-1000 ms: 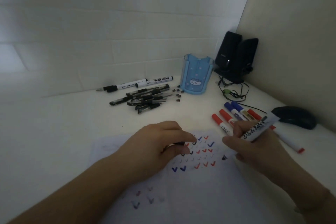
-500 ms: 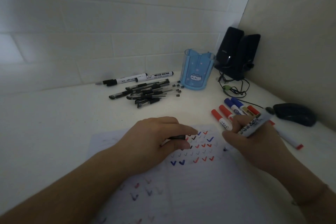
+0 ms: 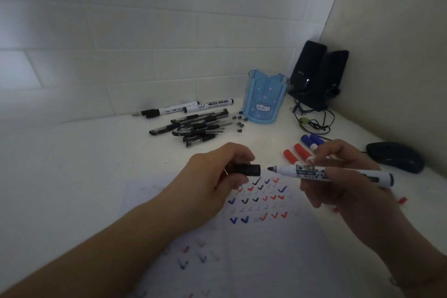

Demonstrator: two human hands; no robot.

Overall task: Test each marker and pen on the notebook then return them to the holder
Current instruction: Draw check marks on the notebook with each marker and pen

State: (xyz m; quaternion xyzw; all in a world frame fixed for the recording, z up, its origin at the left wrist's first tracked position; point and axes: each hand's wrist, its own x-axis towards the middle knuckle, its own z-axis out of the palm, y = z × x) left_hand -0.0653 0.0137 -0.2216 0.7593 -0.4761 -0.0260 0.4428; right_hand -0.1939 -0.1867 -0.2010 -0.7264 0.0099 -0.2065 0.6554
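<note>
While the left hand grips a black marker cap with its fingers curled round it, the right hand pinches a white whiteboard marker by the barrel, a little right of the centre of the frame. This marker lies almost level in the air, and its dark tip points left at the open end of the cap; the tip and the cap are very near but apart. Both are held above the notebook, which lies open on the white table in the lower middle of the frame. On its page are rows of small tick marks in red, blue and black.

Behind the right hand, red and blue capped markers lie side by side on the table, partly hidden by the fingers. At upper centre stands the blue pen holder with a small cartoon cat on its front. To the left of the holder lies a loose heap of black gel pens, with some small black caps beside it, and behind the heap two white markers lie close to the tiled wall. In the corner at upper right stand two black speakers with their cables, and a dark computer mouse rests at the right edge of the frame.
</note>
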